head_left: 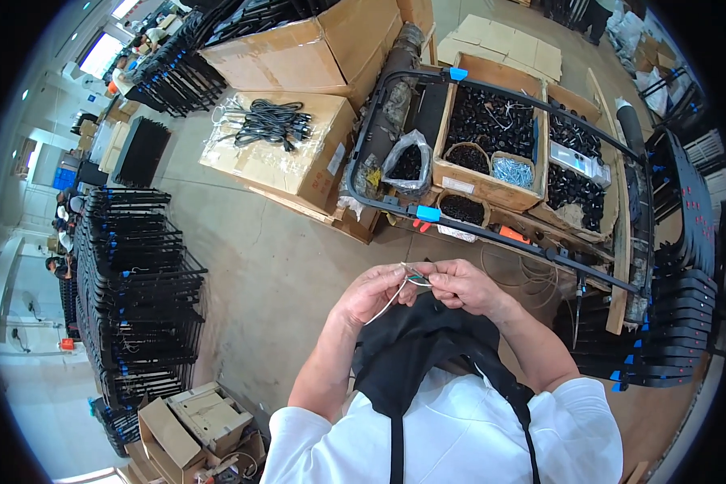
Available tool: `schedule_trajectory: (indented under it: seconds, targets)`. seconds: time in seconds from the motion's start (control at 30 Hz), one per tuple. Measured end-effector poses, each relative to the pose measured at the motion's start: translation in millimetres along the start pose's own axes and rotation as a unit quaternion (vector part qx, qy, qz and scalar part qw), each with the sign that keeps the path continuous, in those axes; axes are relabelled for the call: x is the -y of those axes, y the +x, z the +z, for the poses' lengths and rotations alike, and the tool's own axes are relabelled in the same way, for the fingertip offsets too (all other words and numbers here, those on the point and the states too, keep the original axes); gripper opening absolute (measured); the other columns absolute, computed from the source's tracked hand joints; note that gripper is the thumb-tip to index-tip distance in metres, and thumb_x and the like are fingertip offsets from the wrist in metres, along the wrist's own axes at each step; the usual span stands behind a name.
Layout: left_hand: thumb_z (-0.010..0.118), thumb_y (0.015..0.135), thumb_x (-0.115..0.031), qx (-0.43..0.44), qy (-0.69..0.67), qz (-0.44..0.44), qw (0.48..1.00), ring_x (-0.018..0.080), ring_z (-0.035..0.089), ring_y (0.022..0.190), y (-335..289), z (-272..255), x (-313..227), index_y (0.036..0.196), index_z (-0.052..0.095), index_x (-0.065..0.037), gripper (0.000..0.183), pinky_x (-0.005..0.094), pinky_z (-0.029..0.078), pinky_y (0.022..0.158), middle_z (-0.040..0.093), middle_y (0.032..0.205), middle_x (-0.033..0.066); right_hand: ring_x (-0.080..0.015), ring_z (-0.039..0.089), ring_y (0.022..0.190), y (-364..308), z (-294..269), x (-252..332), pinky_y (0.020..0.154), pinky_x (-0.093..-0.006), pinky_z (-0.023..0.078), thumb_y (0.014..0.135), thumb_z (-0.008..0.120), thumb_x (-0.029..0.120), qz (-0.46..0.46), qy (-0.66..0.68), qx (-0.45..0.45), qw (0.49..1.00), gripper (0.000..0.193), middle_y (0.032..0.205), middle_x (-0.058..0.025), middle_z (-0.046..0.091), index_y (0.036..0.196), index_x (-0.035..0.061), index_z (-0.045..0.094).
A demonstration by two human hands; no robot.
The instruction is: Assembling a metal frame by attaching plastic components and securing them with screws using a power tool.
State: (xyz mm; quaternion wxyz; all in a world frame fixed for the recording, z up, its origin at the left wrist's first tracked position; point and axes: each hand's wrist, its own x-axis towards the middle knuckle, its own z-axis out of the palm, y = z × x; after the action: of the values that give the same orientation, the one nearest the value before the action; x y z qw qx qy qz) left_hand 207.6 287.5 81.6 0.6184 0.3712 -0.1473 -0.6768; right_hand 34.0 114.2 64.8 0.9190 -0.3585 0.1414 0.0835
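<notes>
The person wears a white short-sleeved shirt (468, 436) that fills the lower middle of the frame, its sleeves ending above the elbows so both forearms are bare. Over it hangs a black apron (415, 347), its bib bunched in soft folds at the centre, with narrow black straps (396, 452) running down across the white cloth toward the bottom edge.

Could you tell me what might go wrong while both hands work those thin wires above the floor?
The thin wires are pinched only at the fingertips of the left hand and right hand; a slip could let them spring free. They are held in mid-air with no surface beneath, so anything dropped would likely land on the concrete floor. The loose wire end hanging under the left hand might also snag on the black apron.
</notes>
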Motion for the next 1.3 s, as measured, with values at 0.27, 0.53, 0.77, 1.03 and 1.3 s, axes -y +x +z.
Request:
schedule_trajectory:
  seconds: [0.27, 0.53, 0.77, 1.03, 1.3]
  targets:
    - [0.066, 0.104, -0.021, -0.088, 0.039, -0.024, 0.995, 0.0115, 0.053, 0.072, 10, -49, 9, 0.118, 0.068, 0.001, 0.026, 0.0282, 0.045, 0.071, 0.06, 0.08, 0.0008, -0.0007, 0.032, 0.058, 39, 14, -20, 0.046, -0.0187, 0.026, 0.109, 0.06, 0.026, 0.061, -0.013, -0.1, 0.993, 0.02, 0.073, 0.0079, 0.042, 0.102, 0.0066, 0.062]
    - [0.066, 0.105, -0.022, -0.133, -0.029, 0.015, 0.991, 0.009, 0.054, 0.072, 10, -102, 14, 0.112, 0.068, -0.003, 0.02, 0.0262, 0.046, 0.069, 0.06, 0.08, -0.0009, -0.001, 0.031, 0.057, 84, 25, -61, 0.045, -0.0188, 0.024, 0.109, 0.06, 0.028, 0.054, 0.021, -0.179, 0.982, 0.022, 0.072, 0.008, 0.043, 0.1, 0.0077, 0.06]
    - [0.065, 0.106, -0.023, -0.143, -0.115, -0.11, 0.977, 0.0082, 0.055, 0.075, 18, -144, 18, 0.115, 0.069, -0.003, 0.022, 0.0266, 0.048, 0.071, 0.062, 0.086, -0.0017, -0.0017, 0.031, 0.057, 126, 26, -90, 0.05, -0.0201, 0.027, 0.109, 0.059, 0.028, -0.014, -0.083, -0.282, 0.956, 0.023, 0.072, 0.0087, 0.042, 0.099, 0.0078, 0.059]
    - [0.052, 0.111, -0.023, -0.076, -0.073, -0.077, 0.991, 0.0097, 0.06, 0.083, 59, -197, 0, 0.135, 0.062, 0.0, 0.035, 0.0272, 0.052, 0.078, 0.063, 0.096, 0.0008, -0.0019, 0.033, 0.054, 182, 4, -97, 0.046, -0.0207, 0.025, 0.111, 0.054, 0.027, -0.021, 0.039, -0.334, 0.941, 0.024, 0.071, 0.0079, 0.043, 0.094, 0.0102, 0.056]
    - [0.042, 0.112, -0.03, 0.069, -0.108, -0.172, 0.977, 0.0155, 0.061, 0.087, 83, -231, -35, 0.149, 0.051, 0.005, 0.052, 0.0319, 0.053, 0.086, 0.066, 0.101, 0.0031, -0.0021, 0.035, 0.052, 190, -19, -82, 0.047, -0.0193, 0.028, 0.11, 0.057, 0.029, 0.003, 0.129, -0.269, 0.954, 0.024, 0.072, 0.007, 0.046, 0.094, 0.0112, 0.056]
